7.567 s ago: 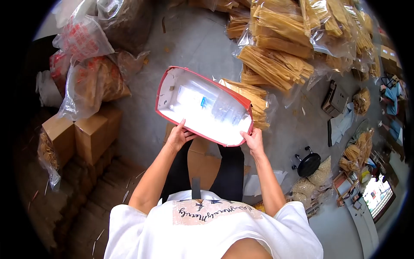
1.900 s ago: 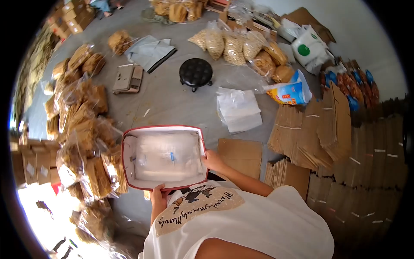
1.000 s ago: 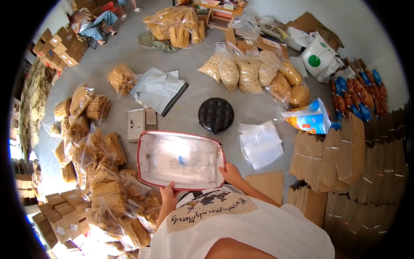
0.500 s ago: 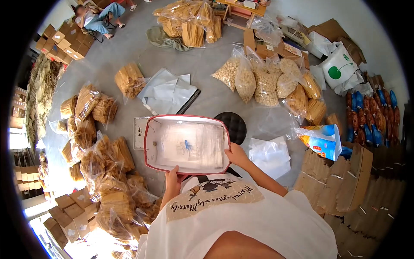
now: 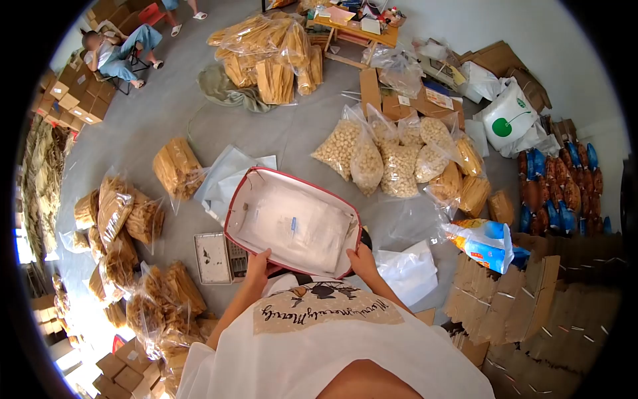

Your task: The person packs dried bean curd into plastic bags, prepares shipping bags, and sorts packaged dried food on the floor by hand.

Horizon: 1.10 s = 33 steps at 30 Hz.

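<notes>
A white-lined box with a red rim (image 5: 243, 207) is held in front of my white shirt, tilted with its right end nearer me. Inside lie flat, whitish clear plastic sheets or bags (image 5: 322, 233) and a small blue strip (image 5: 294, 225), too small to name. My left hand (image 5: 258, 266) grips the near rim towards its left part. My right hand (image 5: 361, 259) is closed on the near right corner. Fingers under the box are hidden.
Bags of dried yellow sticks (image 5: 179, 169) lie to the left and at the back. Bags of pale round pieces (image 5: 401, 169) stand ahead right. A metal tray (image 5: 212, 258), white sheets (image 5: 407, 272) and cardboard (image 5: 502, 282) lie nearby. A person (image 5: 119, 56) sits far left.
The box has turned clockwise, its right end now lower. My left hand has shifted slightly left, and my right hand has moved down to the near corner. The view has shifted over the floor.
</notes>
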{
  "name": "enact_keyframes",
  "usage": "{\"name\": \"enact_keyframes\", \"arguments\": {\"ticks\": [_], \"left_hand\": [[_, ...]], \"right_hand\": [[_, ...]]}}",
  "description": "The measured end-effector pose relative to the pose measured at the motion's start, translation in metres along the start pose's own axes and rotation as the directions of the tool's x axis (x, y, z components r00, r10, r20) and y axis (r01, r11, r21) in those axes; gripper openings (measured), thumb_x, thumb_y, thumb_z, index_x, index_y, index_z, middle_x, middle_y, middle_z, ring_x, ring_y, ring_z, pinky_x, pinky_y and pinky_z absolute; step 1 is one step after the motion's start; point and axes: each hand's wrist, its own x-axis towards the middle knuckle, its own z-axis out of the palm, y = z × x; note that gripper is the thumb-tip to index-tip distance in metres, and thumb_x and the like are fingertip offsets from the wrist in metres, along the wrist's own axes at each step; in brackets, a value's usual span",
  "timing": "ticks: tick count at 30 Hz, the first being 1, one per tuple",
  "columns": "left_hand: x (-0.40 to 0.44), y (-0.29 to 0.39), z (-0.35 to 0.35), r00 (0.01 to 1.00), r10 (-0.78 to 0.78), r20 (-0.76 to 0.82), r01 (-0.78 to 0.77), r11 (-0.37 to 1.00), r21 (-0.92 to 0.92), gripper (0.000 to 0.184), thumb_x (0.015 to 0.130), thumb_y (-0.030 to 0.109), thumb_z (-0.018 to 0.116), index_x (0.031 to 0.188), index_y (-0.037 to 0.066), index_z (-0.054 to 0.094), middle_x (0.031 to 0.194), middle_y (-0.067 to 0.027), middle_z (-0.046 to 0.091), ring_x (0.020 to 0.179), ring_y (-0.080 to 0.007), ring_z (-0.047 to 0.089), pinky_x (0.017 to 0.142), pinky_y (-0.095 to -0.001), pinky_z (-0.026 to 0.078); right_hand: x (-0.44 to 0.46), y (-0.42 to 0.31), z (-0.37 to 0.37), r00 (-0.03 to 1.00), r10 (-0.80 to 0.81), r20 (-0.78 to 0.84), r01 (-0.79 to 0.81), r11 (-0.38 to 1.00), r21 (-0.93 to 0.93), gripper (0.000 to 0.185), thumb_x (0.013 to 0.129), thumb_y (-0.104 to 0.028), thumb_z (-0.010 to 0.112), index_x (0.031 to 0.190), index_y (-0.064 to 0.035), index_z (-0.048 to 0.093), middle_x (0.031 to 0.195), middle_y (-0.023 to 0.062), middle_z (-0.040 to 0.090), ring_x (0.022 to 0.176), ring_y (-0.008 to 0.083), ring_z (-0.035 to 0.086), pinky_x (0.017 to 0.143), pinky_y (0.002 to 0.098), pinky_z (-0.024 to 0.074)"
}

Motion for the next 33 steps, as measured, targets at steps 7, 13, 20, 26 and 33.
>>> {"name": "enact_keyframes", "arguments": {"ticks": [7, 13, 20, 26, 33], "left_hand": [[0.077, 0.108, 0.017, 0.998, -0.004, 0.066, -0.006, 0.989, 0.151, 0.041, 0.072, 0.005, 0.042, 0.11, 0.004, 0.026, 0.092, -0.0149, 0.049, 0.076, -0.0263, 0.055, 0.059, -0.0381, 0.05], [0.146, 0.124, 0.006, 0.995, -0.062, 0.073, 0.05, 0.987, 0.153, 0.042, 0.066, -0.001, 0.04, 0.107, 0.001, 0.029, 0.088, -0.0174, 0.049, 0.068, -0.0297, 0.056, 0.049, -0.0397, 0.051], [0.144, 0.121, 0.008, 0.991, -0.128, 0.047, 0.127, 0.991, 0.032, 0.037, 0.068, 0.0, 0.04, 0.104, 0.0, 0.032, 0.087, -0.0176, 0.048, 0.074, -0.0279, 0.054, 0.054, -0.0381, 0.051], [0.159, 0.149, 0.031, 0.99, -0.137, 0.023, 0.132, 0.978, 0.164, 0.026, 0.072, 0.007, 0.042, 0.097, -0.001, 0.04, 0.082, -0.0128, 0.052, 0.069, -0.0217, 0.055, 0.055, -0.0331, 0.051], [0.199, 0.176, 0.089, 0.979, -0.195, 0.054, 0.17, 0.938, 0.301, 0.027, 0.074, 0.011, 0.041, 0.096, -0.004, 0.039, 0.08, -0.0143, 0.053, 0.069, -0.0232, 0.055, 0.056, -0.0334, 0.05]], "right_hand": [[0.066, -0.094, 0.001, 0.99, 0.013, -0.141, -0.011, 1.0, 0.018, 0.023, 0.072, -0.015, 0.049, 0.084, 0.0041, 0.05, 0.07, 0.0211, 0.054, 0.068, 0.0343, 0.053, 0.06, 0.0372, 0.0397], [0.088, -0.122, 0.016, 0.991, 0.005, -0.134, -0.016, 0.997, -0.082, 0.024, 0.073, -0.013, 0.047, 0.092, 0.0027, 0.047, 0.062, 0.0209, 0.052, 0.06, 0.0359, 0.051, 0.055, 0.0391, 0.0393], [0.107, -0.114, 0.013, 0.989, 0.059, -0.137, -0.065, 0.997, -0.037, 0.025, 0.071, -0.014, 0.048, 0.09, 0.0024, 0.048, 0.067, 0.0213, 0.053, 0.067, 0.0359, 0.052, 0.058, 0.0382, 0.0401], [0.135, -0.11, 0.009, 0.981, 0.153, -0.121, -0.14, 0.984, 0.109, 0.022, 0.07, -0.014, 0.05, 0.083, 0.0042, 0.05, 0.07, 0.0207, 0.054, 0.069, 0.0339, 0.053, 0.061, 0.0363, 0.04], [0.19, -0.043, 0.006, 0.968, 0.238, -0.078, -0.215, 0.951, 0.223, 0.028, 0.068, -0.019, 0.051, 0.074, 0.0084, 0.049, 0.069, 0.0246, 0.053, 0.069, 0.0357, 0.053, 0.06, 0.0372, 0.0403]]}}
